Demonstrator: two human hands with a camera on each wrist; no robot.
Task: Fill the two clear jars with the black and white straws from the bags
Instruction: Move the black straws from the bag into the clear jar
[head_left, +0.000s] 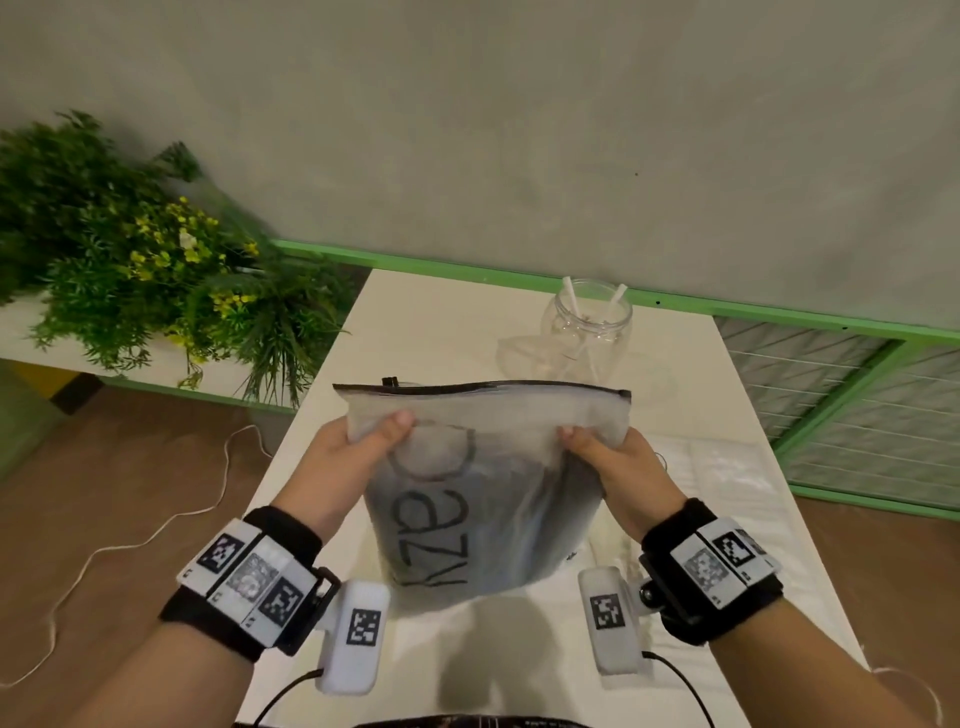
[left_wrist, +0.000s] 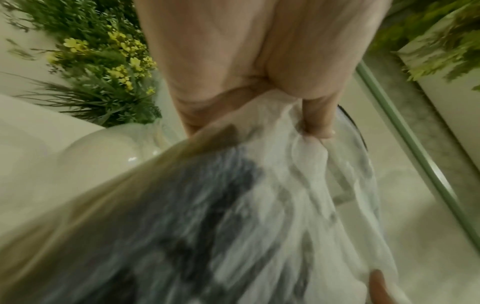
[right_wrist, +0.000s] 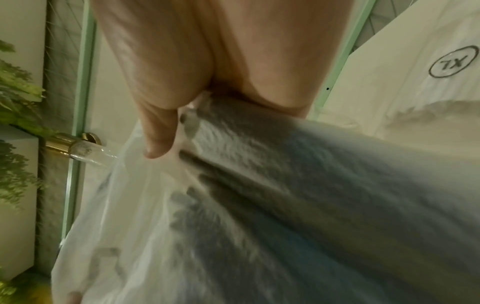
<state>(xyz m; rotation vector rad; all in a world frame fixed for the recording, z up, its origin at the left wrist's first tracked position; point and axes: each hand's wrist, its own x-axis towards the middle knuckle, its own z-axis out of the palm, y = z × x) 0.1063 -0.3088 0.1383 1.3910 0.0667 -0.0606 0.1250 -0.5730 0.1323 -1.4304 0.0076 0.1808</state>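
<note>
A frosted zip bag (head_left: 483, 519) with black lettering and dark straws inside hangs above the white table (head_left: 441, 322). Its zip edge points up and looks closed. My left hand (head_left: 374, 431) pinches the bag's upper left part, thumb toward me. My right hand (head_left: 597, 441) pinches the upper right part the same way. The wrist views show the bag (left_wrist: 233, 205) (right_wrist: 259, 205) blurred, pinched by the left hand (left_wrist: 306, 115) and the right hand (right_wrist: 166, 131). A clear jar (head_left: 587, 322) with two white straws stands at the table's far end. No second jar is plainly seen.
Another frosted bag (head_left: 727, 467), marked XL (right_wrist: 453, 61), lies flat on the table's right side. A leafy plant with yellow flowers (head_left: 130, 249) stands left of the table. A green frame with mesh (head_left: 831, 395) runs along the right. A white cable (head_left: 130, 545) lies on the floor.
</note>
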